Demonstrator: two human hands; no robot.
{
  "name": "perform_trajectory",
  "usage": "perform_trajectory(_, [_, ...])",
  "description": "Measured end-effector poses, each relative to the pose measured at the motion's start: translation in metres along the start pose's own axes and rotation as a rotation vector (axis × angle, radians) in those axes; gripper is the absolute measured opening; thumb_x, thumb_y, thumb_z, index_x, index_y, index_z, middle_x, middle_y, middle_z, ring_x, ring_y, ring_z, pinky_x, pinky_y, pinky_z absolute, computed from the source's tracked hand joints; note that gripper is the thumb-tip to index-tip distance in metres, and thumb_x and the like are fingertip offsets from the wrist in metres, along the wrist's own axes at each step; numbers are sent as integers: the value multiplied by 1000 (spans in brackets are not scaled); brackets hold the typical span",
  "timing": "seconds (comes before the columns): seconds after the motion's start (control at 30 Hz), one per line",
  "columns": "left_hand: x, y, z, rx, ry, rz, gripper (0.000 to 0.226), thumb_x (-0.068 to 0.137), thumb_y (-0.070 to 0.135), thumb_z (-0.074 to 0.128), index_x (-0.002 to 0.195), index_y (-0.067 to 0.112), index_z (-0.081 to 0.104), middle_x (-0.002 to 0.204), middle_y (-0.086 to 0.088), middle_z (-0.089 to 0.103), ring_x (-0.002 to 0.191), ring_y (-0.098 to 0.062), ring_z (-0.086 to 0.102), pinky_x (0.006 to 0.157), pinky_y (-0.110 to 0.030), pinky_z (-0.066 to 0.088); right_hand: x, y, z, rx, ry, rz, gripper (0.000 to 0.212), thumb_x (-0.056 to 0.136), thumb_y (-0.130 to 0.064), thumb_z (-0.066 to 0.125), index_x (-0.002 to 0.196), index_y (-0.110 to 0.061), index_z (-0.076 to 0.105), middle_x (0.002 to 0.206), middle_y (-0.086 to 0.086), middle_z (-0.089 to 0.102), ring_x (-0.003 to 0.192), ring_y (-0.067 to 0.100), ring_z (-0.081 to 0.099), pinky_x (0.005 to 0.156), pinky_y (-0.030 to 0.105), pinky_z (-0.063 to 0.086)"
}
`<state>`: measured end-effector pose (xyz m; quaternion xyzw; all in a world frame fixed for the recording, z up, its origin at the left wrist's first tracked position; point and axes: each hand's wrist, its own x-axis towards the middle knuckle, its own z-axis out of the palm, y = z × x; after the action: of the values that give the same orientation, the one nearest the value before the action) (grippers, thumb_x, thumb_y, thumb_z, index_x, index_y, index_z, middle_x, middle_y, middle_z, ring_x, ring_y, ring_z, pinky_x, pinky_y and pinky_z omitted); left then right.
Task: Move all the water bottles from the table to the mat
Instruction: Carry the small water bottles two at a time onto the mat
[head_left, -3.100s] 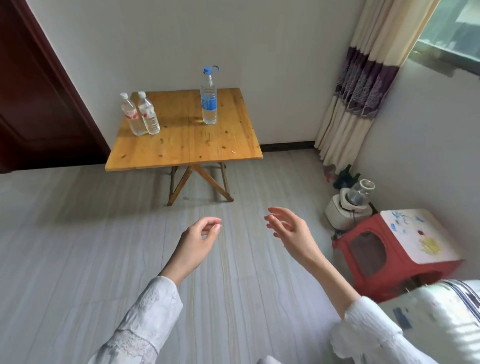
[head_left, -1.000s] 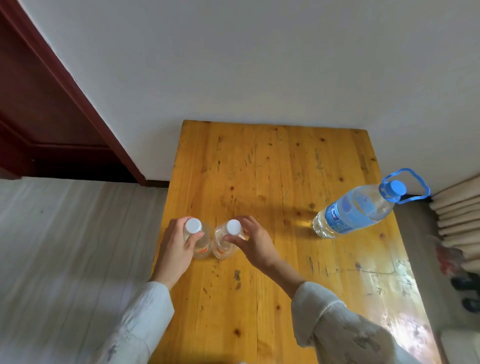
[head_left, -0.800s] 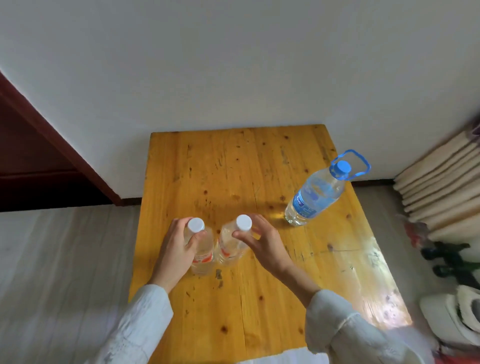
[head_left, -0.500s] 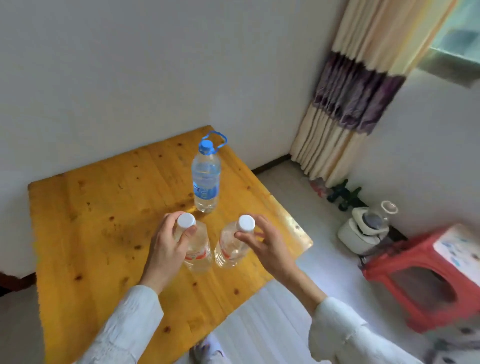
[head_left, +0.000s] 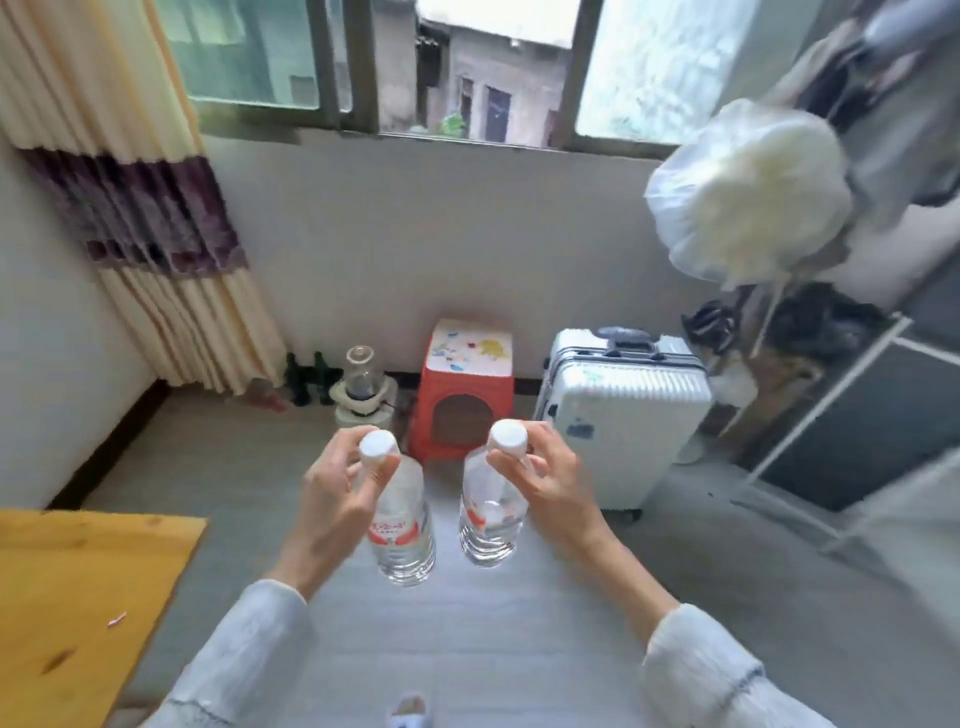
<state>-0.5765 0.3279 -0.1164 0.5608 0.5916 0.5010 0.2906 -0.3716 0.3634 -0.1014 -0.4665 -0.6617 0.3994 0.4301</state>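
Two small clear water bottles with white caps and red labels hang in the air over the grey floor. My left hand grips the left small bottle by its neck. My right hand grips the right small bottle the same way. A corner of the wooden table shows at the lower left, apart from both bottles. The large blue-capped bottle and the mat are out of view.
Against the far wall under the window stand a red plastic stool, a white suitcase and a small white appliance. A striped curtain hangs at the left. A wrapped white fan and a metal rack are at the right.
Both hands have lifted the two small bottles off the table. The view has swung right, away from the table toward the window wall, and the large bottle has left the frame.
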Motion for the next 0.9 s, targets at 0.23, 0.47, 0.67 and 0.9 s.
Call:
perform_trajectory(0.23, [64, 75, 207, -80, -429, 174, 32, 76, 42, 52, 100, 20, 55, 93, 9, 61, 86, -10, 61, 76, -21, 48, -24, 51, -192, -51, 421, 164, 23, 75, -35, 65, 96, -28, 60, 107, 11, 61, 100, 25, 60, 92, 47, 48])
perform_trajectory(0.47, [100, 143, 429, -197, -738, 324, 17, 86, 29, 54, 91, 44, 49, 94, 18, 57, 86, 1, 58, 70, -17, 45, -42, 113, -369, -121, 783, 272, 34, 68, -40, 66, 96, -20, 62, 99, 10, 60, 96, 26, 59, 90, 50, 47])
perform_trajectory(0.67, [105, 210, 600, -261, -974, 340, 14, 87, 31, 54, 100, 26, 55, 94, 6, 63, 88, -9, 64, 69, -21, 46, -64, 144, -504, -125, 1016, 342, 31, 63, -50, 64, 90, -34, 58, 97, 1, 57, 97, 28, 61, 86, 38, 49])
perform_trajectory(0.9, [69, 279, 779, -268, -1162, 393, 14, 86, 36, 54, 99, 29, 54, 94, 12, 61, 89, 0, 62, 72, -18, 46, -113, 191, -656, -148, 1213, 400, 17, 76, -26, 69, 88, -27, 59, 100, 17, 61, 97, 34, 61, 84, 44, 50])
